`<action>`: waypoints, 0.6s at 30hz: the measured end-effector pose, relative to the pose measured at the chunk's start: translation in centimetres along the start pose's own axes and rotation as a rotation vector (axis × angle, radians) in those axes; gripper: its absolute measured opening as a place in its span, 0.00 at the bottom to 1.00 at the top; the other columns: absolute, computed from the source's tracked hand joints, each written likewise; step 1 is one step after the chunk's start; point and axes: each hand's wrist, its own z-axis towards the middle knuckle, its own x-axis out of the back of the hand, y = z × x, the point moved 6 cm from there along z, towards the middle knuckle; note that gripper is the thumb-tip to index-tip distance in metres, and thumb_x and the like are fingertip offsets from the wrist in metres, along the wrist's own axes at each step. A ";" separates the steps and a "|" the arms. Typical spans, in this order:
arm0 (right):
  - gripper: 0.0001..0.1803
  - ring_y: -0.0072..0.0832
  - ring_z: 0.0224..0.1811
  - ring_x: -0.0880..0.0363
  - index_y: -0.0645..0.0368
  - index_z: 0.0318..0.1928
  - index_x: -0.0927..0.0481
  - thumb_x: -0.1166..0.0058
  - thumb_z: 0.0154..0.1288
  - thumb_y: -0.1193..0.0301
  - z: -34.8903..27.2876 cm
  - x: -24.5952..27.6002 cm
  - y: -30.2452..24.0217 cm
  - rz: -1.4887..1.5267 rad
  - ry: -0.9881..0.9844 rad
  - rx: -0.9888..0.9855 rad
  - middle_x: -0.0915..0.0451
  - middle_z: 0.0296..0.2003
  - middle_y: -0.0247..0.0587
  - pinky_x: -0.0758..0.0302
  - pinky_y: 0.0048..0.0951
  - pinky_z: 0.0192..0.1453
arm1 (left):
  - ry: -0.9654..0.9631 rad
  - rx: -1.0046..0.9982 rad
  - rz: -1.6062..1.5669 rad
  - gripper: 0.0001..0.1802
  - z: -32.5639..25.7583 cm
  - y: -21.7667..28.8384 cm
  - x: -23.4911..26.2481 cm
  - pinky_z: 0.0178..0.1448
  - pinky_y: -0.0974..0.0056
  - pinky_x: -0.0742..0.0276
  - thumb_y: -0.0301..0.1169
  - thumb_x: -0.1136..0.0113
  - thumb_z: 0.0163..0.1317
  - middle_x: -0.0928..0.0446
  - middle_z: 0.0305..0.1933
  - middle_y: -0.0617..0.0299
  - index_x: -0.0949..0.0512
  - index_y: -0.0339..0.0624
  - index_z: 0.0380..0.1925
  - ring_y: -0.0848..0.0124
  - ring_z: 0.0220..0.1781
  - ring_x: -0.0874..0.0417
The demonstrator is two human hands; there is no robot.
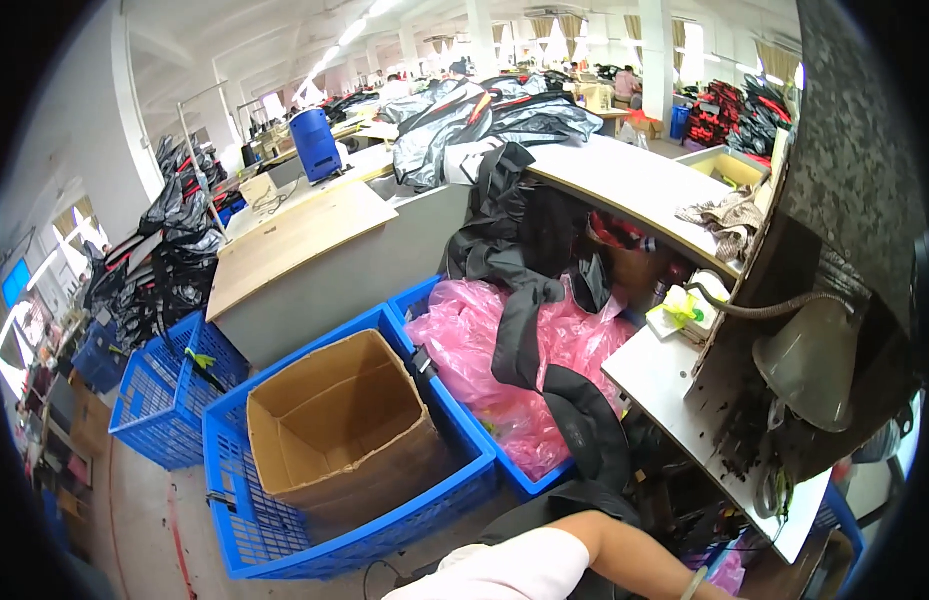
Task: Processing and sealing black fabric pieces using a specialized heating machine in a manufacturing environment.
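One bare forearm (625,550) in a white short sleeve (515,570) crosses the lower edge toward the right, with a light bangle (697,582) at its wrist. It looks like my left arm, its hand cut off by the lower edge. My right hand is out of the picture as well. Just beyond the forearm, a long black fabric strip (585,410) hangs down from the bench. It lies over pink plastic film (465,320) in a blue crate. A piece of pink-violet plastic (727,572) shows near the wrist.
An open cardboard box (335,400) sits inside a blue crate (455,500) at the left. Another blue crate (150,400) stands behind it. A white table (675,400) with a lamp (805,360) is at the right. Silver-black fabric (485,120) is heaped on the far bench.
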 end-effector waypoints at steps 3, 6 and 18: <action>0.13 0.26 0.39 0.27 0.65 0.46 0.26 0.48 0.61 0.74 -1.2 0.6 0.9 -0.132 -0.144 -0.002 0.23 0.36 0.39 0.31 0.25 0.48 | 0.054 0.262 -0.027 0.13 -3.8 0.8 3.5 0.40 0.60 0.29 0.32 0.37 0.51 0.21 0.36 0.56 0.20 0.36 0.36 0.65 0.36 0.24; 0.09 0.24 0.39 0.28 0.66 0.41 0.25 0.52 0.64 0.73 -2.6 -1.3 4.0 -0.536 -0.286 -0.059 0.23 0.34 0.40 0.32 0.24 0.46 | -0.050 0.285 0.058 0.13 -4.9 -0.6 6.7 0.42 0.58 0.30 0.30 0.36 0.50 0.22 0.39 0.54 0.20 0.34 0.34 0.64 0.42 0.26; 0.07 0.22 0.34 0.29 0.65 0.39 0.24 0.47 0.60 0.76 2.3 -7.8 4.4 -0.239 -0.286 -0.048 0.24 0.31 0.35 0.32 0.21 0.41 | 0.736 -0.167 0.677 0.07 -9.7 0.5 14.5 0.29 0.60 0.28 0.24 0.40 0.38 0.22 0.23 0.49 0.21 0.33 0.20 0.57 0.29 0.20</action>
